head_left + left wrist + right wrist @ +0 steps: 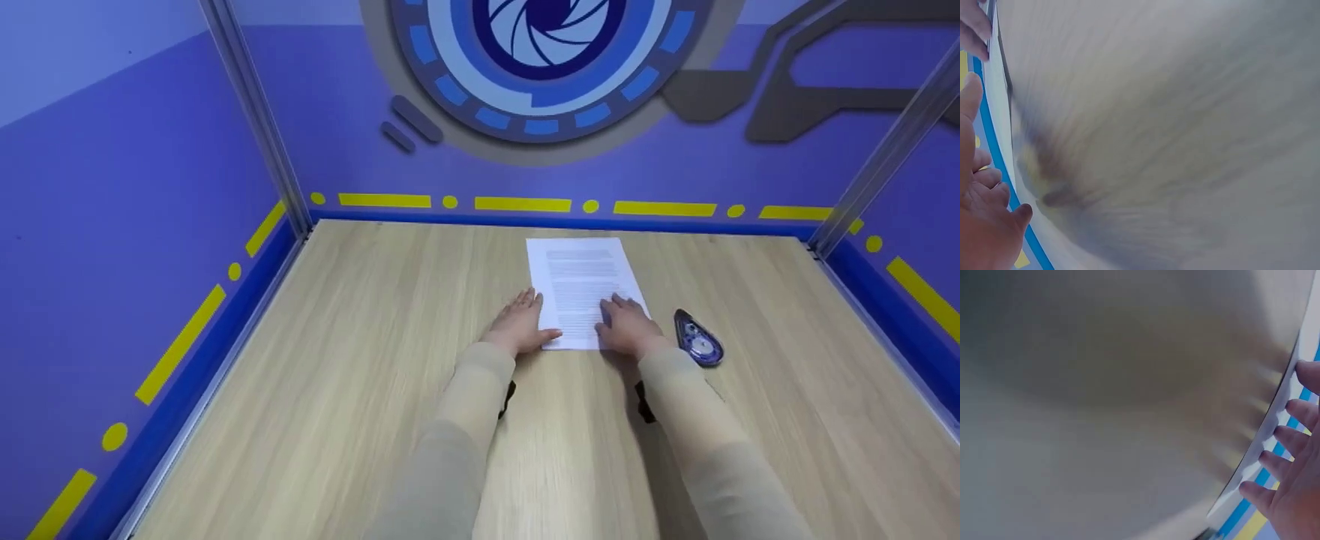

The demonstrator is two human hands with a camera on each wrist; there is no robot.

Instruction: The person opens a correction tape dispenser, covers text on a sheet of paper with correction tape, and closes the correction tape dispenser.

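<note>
paper (581, 289): white (grey-lined) | table (360, 360): pale wood-grain | sleeves (459, 401): beige

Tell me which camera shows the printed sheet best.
The head view: nearly the whole printed sheet shows, face up. Each wrist view catches it only as a thin, pale strip seen at a slant.

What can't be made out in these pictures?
- Printed page, head view: text too small to read.
- Its lower right corner, head view: hidden by the right hand.
- Left hand, left wrist view: partly cut off by the left edge.
- Tabletop, right wrist view: grain lost to blur.
</note>
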